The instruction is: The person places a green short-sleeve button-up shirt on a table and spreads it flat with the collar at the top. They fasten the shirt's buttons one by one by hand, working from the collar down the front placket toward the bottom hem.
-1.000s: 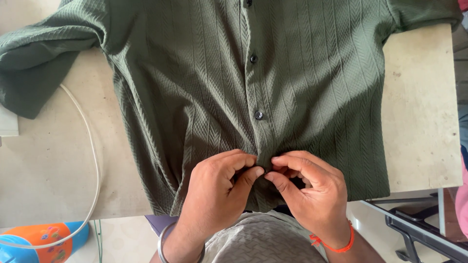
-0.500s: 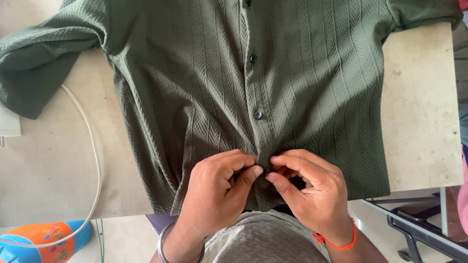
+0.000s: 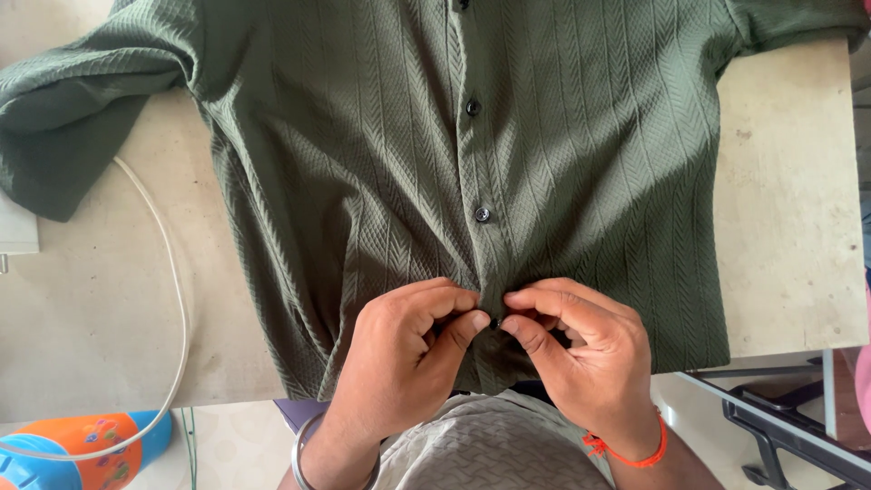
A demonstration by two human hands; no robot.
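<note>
My left hand [image 3: 404, 349] and right hand [image 3: 581, 349] pinch the green shirt [image 3: 381, 163] at its lowest button [image 3: 495, 321] (grip clamped), so I keep the fabric taut.

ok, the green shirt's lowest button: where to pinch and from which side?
Best guess: pinch the front strip of the green shirt at the lowest button, one grip per side, as the left hand and right hand do. Come from the hem edge nearest the person; the shirt lies flat on the table, so that edge overhangs free.
</note>
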